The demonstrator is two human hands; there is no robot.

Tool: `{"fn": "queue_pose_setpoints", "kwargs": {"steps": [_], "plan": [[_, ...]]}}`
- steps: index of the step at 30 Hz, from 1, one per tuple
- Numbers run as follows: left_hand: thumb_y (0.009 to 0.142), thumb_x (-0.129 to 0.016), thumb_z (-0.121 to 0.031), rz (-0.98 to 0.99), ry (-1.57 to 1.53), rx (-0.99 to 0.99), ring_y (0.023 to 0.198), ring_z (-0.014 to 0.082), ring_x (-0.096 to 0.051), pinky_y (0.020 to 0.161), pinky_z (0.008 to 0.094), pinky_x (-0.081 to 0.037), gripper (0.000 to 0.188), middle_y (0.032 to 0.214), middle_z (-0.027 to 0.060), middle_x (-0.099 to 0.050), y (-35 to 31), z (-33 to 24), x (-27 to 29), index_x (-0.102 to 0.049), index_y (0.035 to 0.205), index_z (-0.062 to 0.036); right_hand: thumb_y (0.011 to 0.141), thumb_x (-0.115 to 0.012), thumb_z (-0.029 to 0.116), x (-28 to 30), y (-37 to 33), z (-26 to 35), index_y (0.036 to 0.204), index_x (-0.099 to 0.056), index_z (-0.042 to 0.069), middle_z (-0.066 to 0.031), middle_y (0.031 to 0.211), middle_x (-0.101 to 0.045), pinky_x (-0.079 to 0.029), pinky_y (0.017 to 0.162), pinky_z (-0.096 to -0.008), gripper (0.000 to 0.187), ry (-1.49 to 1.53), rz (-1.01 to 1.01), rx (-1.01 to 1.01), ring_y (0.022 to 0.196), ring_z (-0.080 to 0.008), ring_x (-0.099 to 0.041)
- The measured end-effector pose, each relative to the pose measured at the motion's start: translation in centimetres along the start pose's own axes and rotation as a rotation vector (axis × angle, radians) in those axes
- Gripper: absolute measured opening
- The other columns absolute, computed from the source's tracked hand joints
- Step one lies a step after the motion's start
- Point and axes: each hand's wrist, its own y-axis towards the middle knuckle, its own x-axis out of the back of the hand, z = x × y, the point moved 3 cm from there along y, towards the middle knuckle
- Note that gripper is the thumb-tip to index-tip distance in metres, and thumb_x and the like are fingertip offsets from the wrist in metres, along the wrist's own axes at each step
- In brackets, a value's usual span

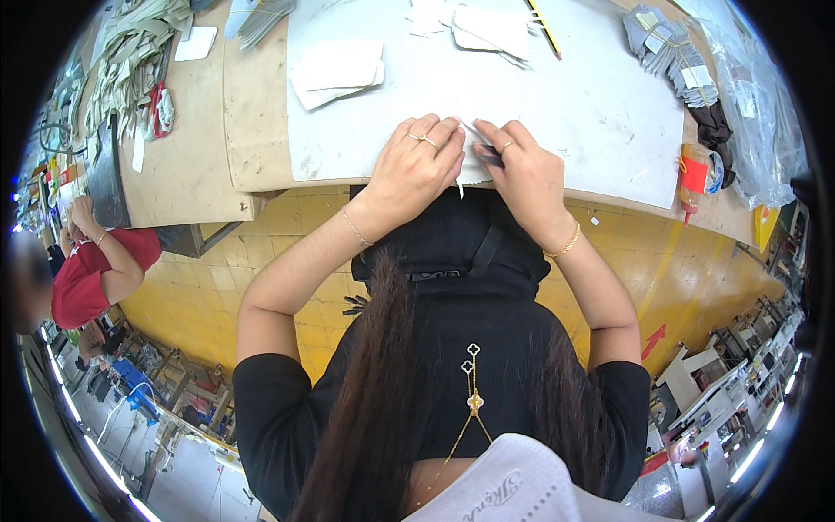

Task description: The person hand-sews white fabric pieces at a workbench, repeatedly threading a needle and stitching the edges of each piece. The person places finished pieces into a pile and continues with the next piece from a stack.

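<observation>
Two hands point(413, 161) point(529, 174) at white sheet point(609, 104) on table point(196, 130); yellow floor point(217, 287) below.

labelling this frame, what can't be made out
Head view:
White piece by the left hand: mostly covered by that hand.
Dark object in the right hand: mostly hidden by its grip, kind unclear.
Grey bundle, upper left: cut off by the upper edge.
What the co-worker's hand touches: too small near the fisheye rim.

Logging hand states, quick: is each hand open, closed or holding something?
Left hand: fingers curled beside a white piece; grip can't be told.
Right hand: closed, holding a dark tool, kind unclear.
</observation>
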Motion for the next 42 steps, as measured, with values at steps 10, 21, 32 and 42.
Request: {"fn": "queue_pose_setpoints", "kwargs": {"steps": [10,21,32,42], "plan": [[0.084,-0.078,-0.012,-0.051,-0.011,-0.025,0.110,0.0274,-0.061,0.092,0.0422,-0.048,0.035,0.124,0.0094,-0.065,-0.3,0.4,-0.3,-0.069,0.115,-0.0007,0.089,-0.074,0.031,-0.7,4.4,-2.4,0.092,-0.074,-0.003,-0.0196,0.075,-0.071,-0.054,0.069,-0.0426,0.034,0.456,0.304,-0.355,0.073,-0.0380,-0.069],[0.085,-0.077,-0.017,-0.021,0.049,0.010,0.110,0.0264,-0.059,0.096,0.0428,-0.045,0.033,0.124,0.0072,-0.065,-0.4,0.3,-0.2,-0.070,0.114,-0.0042,0.073,-0.074,0.001,0.6,0.3,0.2,0.106,-0.077,0.010,-0.0026,0.092,-0.064,-0.054,0.062,-0.0333,0.035,-0.095,0.046,0.148,0.071,-0.0202,-0.068],[0.087,-0.075,-0.019,0.006,0.068,0.014,0.111,0.0256,-0.058,0.097,0.0421,-0.043,0.036,0.122,0.0064,-0.065,-0.2,0.3,-0.2,-0.068,0.119,-0.0050,0.074,-0.071,0.002,0.1,-0.5,0.5,0.108,-0.077,0.009,-0.0017,0.092,-0.062,-0.053,0.059,-0.0313,0.035,-0.188,-0.005,0.223,0.069,-0.0167,-0.065],[0.089,-0.071,-0.007,-0.098,0.019,0.128,0.118,0.0325,-0.059,0.101,0.0440,-0.044,0.046,0.130,0.0142,-0.060,-0.1,1.8,0.8,-0.060,0.133,-0.0005,0.083,-0.066,0.010,-0.5,1.2,0.5,0.110,-0.074,0.007,-0.0035,0.094,-0.060,-0.053,0.058,-0.0313,0.028,-0.193,0.007,0.278,0.067,-0.0164,-0.067]]}}
